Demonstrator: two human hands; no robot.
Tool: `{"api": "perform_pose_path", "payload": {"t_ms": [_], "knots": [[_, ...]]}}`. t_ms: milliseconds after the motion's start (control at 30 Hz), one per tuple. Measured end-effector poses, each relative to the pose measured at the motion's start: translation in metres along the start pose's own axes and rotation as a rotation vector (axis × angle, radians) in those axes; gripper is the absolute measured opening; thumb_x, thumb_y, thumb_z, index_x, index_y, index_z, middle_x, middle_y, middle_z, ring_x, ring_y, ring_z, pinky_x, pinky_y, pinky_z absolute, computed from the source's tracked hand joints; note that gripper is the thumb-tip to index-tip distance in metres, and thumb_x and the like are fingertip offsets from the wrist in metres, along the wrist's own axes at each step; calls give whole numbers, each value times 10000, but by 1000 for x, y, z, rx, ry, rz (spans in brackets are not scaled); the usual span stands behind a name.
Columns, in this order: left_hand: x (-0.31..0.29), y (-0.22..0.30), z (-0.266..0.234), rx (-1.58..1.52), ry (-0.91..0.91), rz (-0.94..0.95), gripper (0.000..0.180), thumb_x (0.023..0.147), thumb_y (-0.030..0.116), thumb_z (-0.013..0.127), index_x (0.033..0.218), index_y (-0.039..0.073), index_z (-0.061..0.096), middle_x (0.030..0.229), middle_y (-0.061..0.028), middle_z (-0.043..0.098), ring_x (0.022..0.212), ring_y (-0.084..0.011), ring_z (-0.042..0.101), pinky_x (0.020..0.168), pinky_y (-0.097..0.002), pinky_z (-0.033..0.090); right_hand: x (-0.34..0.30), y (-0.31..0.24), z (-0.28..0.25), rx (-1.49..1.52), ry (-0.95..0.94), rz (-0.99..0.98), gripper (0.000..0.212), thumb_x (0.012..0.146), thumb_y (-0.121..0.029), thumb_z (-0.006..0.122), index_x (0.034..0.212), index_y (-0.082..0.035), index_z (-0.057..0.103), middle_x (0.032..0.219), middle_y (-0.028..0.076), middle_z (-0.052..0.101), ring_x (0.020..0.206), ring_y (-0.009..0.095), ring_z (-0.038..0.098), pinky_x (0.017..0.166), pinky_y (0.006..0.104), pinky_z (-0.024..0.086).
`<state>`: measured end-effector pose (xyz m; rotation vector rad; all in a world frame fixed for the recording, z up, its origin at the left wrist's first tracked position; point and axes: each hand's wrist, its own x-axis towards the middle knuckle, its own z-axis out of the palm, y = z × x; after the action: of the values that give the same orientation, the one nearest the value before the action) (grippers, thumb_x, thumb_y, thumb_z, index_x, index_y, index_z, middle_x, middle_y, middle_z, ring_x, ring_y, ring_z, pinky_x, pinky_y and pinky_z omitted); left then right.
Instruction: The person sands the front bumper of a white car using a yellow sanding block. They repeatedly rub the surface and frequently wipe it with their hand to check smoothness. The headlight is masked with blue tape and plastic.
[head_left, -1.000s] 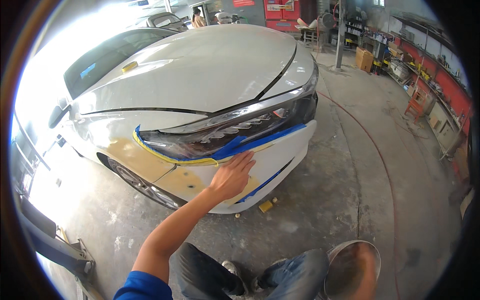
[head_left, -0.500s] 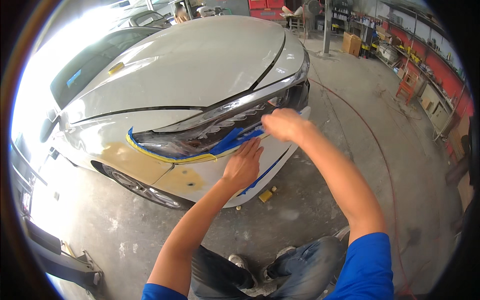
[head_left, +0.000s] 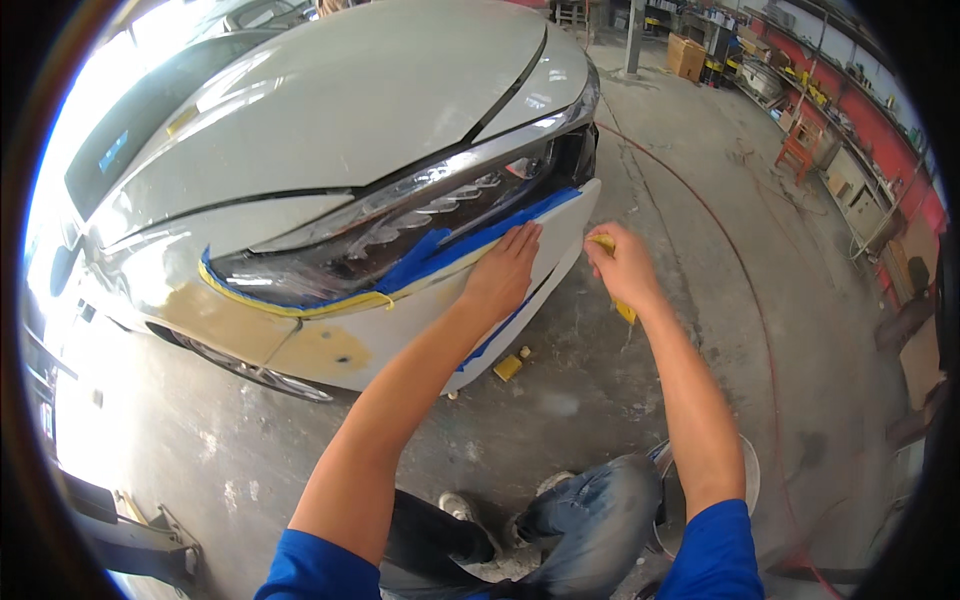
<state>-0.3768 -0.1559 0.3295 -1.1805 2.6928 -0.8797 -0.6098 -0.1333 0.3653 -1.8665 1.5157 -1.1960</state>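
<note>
A pale car front with a dark headlight (head_left: 400,245) fills the upper left. Blue masking tape (head_left: 470,242) runs along the headlight's lower edge, with yellow masking tape (head_left: 345,304) beneath it at the left. My left hand (head_left: 504,272) lies flat on the bumper (head_left: 420,320), fingers stretched out just below the blue tape. Off the bumper's right end, my right hand (head_left: 622,264) is closed on a strip of yellow tape (head_left: 625,311); part of it hangs below the hand. Another blue strip (head_left: 492,343) follows a line lower on the bumper.
A yellow block (head_left: 508,368) lies on the concrete floor under the bumper. Beside my right leg stands a bucket (head_left: 752,488), partly hidden. A reddish hose (head_left: 722,215) curves across the floor. Along the right wall are a cluttered workbench (head_left: 850,190) and an orange stool (head_left: 797,148).
My right hand has moved from the headlight's right part out past the bumper end, and a yellow tape strip now shows in it. My left hand stays on the bumper. The view has shifted.
</note>
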Motion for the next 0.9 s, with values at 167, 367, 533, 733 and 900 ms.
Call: {"api": "perform_pose_path", "payload": {"t_ms": [167,367,533,733,900], "knots": [[-61,-17,-20,18,-29,34,655,1053,378,547,1541,-50,456,1717,-202,270,1612,-323,204,1322,-443,163,-14,6,28,287,110,214,198,963,-142,686,1107,-6,681,769,71,707,620,158,698,617,334,550],[-122,-32,-39,26,-70,14,714,1022,408,581,1547,-55,442,1702,-193,310,1605,-311,232,1314,-433,202,-21,6,82,591,150,357,255,911,-121,679,1126,15,657,796,91,708,641,184,698,636,341,553],[-165,-41,-59,-34,-35,-60,684,987,316,637,1527,-62,456,1684,-190,340,1585,-314,274,1298,-427,244,-42,-29,113,1050,159,603,208,972,-65,664,1164,0,616,879,108,689,732,227,699,689,370,574],[-161,-9,-84,-454,92,-225,669,874,122,744,1504,93,522,1635,-147,436,1508,-325,415,1202,-457,395,-71,-22,144,1440,-56,868,187,1058,-191,527,1136,-50,622,1015,107,711,928,262,715,823,430,590],[-147,-2,-83,-688,169,-18,637,780,-14,782,1366,206,662,1547,-67,556,1436,-315,505,1112,-450,487,-82,-29,155,1546,-285,779,298,1074,-288,551,1268,-76,631,1162,90,692,1033,263,697,921,415,570]]}}
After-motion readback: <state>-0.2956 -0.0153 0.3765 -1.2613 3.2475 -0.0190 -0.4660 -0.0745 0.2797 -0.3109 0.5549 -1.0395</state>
